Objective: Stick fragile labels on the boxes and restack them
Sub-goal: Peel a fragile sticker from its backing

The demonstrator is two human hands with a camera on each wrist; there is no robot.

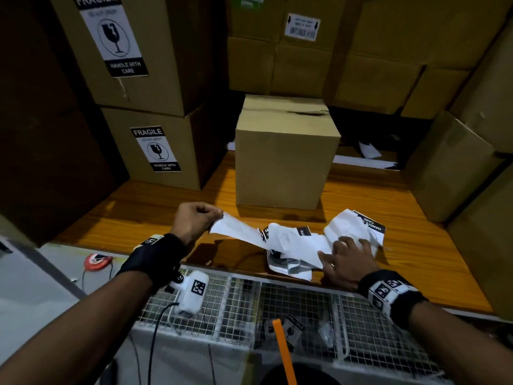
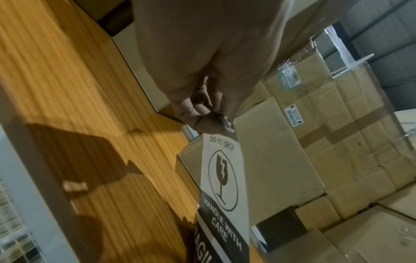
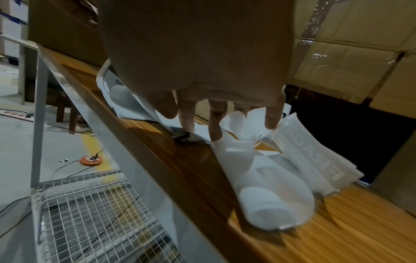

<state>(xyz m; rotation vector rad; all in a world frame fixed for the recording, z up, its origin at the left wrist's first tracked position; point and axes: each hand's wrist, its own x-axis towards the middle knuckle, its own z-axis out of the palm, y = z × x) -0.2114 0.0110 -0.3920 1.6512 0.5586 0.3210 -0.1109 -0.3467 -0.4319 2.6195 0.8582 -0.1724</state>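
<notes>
Wire-mesh shelving (image 1: 299, 304) runs along the near edge, below a wooden tabletop (image 1: 155, 215) walled in by stacked cartons. On the mesh lie a white device (image 1: 191, 294) with a black cable and an orange strip (image 1: 283, 354). At the table's near edge the left hand (image 1: 194, 222) pinches the top corner of a fragile label (image 2: 221, 179) between thumb and curled fingers, holding it off the wood; its print reads "DO NOT DROP" and "HANDLE WITH CARE". To its right, the right hand (image 1: 348, 259) presses spread, straight fingers (image 3: 273, 117) down on a crumpled heap of label sheets (image 1: 302, 245) lying on the tabletop. Just beyond the heap stands an unlabelled box (image 1: 283, 159), upright, its taped top partly torn. Farther left, two stacked boxes (image 1: 155, 112) each carry a stuck fragile label on the facing side. More cartons (image 1: 374, 51) fill the back and right.
</notes>
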